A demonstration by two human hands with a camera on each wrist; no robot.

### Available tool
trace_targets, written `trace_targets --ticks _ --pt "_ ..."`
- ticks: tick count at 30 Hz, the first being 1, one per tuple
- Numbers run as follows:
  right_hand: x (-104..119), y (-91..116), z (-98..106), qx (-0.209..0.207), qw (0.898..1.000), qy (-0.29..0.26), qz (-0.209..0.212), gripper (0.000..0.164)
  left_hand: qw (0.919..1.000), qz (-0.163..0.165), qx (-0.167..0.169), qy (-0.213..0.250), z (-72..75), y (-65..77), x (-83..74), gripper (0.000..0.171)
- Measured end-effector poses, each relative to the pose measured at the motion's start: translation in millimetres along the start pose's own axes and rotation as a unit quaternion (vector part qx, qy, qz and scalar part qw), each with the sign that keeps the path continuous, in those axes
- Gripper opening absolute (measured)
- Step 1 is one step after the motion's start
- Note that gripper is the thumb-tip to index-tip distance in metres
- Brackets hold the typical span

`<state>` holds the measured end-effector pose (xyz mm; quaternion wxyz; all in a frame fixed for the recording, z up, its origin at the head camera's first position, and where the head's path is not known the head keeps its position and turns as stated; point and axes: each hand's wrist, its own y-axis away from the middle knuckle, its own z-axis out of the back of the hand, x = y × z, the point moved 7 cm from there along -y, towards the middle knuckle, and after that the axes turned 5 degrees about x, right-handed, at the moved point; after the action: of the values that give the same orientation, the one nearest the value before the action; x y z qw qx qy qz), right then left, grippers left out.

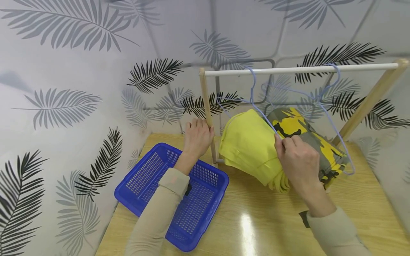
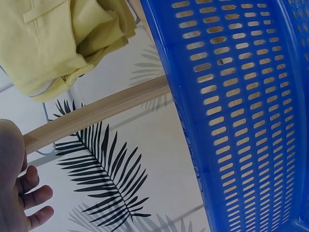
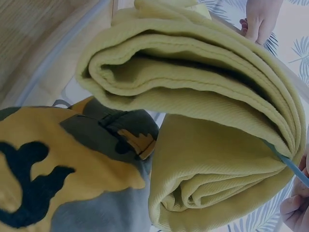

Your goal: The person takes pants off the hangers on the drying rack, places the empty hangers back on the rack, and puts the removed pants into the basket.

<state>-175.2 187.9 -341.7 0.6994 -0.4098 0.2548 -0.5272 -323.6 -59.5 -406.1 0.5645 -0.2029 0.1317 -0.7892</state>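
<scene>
My left hand (image 1: 198, 137) grips the left wooden post (image 1: 206, 101) of a small clothes rack. In the left wrist view, its curled fingers (image 2: 36, 195) show beside that post. With my right hand (image 1: 299, 158) I pinch the side of a light-blue hanger (image 1: 253, 87), whose hook is over the rack's white bar (image 1: 288, 70). Folded yellow trousers (image 1: 251, 145) drape over this hanger; in the right wrist view their thick layers hang to both sides of it. Right of them, folded camouflage trousers (image 1: 325, 153) hang from a second blue hanger (image 1: 333, 121).
A blue plastic basket (image 1: 221, 181) with slotted walls stands on the wooden table (image 1: 262, 227), left of the rack and under my left forearm. The rack's right post (image 1: 371, 101) slants near a leaf-patterned wall (image 1: 73, 106).
</scene>
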Motion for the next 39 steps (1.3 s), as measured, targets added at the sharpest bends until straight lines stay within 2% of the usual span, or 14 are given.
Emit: trace_targets --ticks 7,15,19,27,39 --pt "-2.3 -2.7 5.4 -0.014 1.0 0.002 0.008 0.046 1.0 -0.002 -0.005 -0.005 0.9 -0.1 -0.8 0.041" --pt "-1.2 -6.4 8.7 -0.023 0.999 0.002 0.029 0.044 1.0 0.0 0.002 -0.002 0.5 0.3 0.3 0.04" --pt "-0.9 -9.2 11.2 -0.023 0.999 0.0 0.027 0.045 1.0 -0.001 0.003 -0.001 0.6 0.0 0.3 0.04" --pt "0.2 -16.1 22.8 -0.04 0.998 -0.004 0.044 0.046 0.9999 0.003 0.016 0.004 0.2 -0.8 0.7 0.042" --pt "-4.4 -14.0 37.6 -0.077 0.996 -0.007 0.035 0.05 0.9997 0.002 0.025 0.004 2.4 -0.8 0.6 0.043"
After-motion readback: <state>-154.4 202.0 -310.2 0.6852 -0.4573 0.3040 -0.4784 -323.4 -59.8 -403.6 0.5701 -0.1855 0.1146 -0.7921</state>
